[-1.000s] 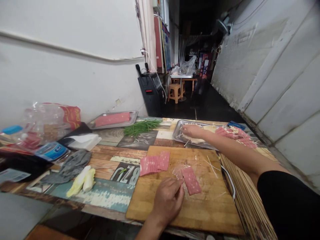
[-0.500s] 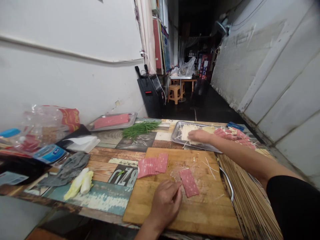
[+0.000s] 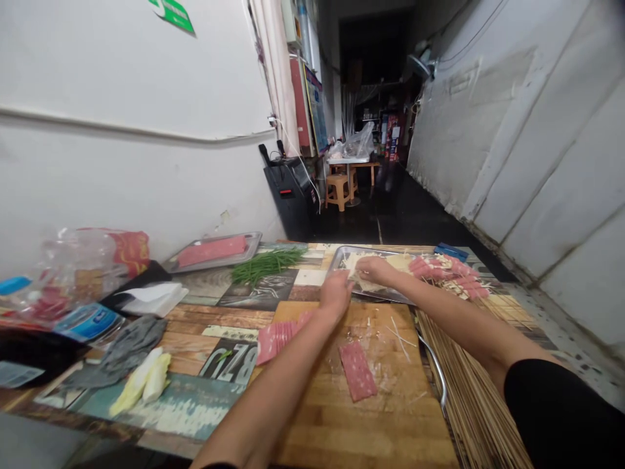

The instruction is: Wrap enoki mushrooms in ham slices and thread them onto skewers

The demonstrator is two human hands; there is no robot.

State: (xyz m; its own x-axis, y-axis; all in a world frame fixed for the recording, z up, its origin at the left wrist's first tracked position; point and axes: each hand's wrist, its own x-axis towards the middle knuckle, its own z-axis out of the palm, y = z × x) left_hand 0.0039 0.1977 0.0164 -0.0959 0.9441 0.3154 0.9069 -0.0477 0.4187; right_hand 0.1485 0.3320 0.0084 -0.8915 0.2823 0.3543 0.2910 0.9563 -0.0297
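My right hand (image 3: 377, 271) is closed on pale enoki mushrooms (image 3: 352, 262) in a metal tray (image 3: 333, 262) beyond the cutting board. Close beside it, my left hand (image 3: 336, 292) is at the tray's near left edge, its fingers curled at the enoki pile and partly hidden. On the wooden cutting board (image 3: 390, 417) lies a single pink slice of luncheon meat (image 3: 359, 371). A fanned row of meat slices (image 3: 274, 340) is at the board's left, partly covered by my left forearm. Stray enoki stems (image 3: 401, 339) lie at the board's right side.
Rolled meat skewers (image 3: 446, 268) lie right of the tray, and many bamboo sticks (image 3: 469, 391) beside the board. Green chives (image 3: 267, 264), a tray holding a meat block (image 3: 212, 251), cabbage leaves (image 3: 155, 378), a grey cloth (image 3: 131, 345) and plastic packaging (image 3: 88, 260) are on the left.
My left hand has left the meat slice on the board and moved forward to the tray beside my right hand. My right hand remains at the enoki. The view has shifted slightly.
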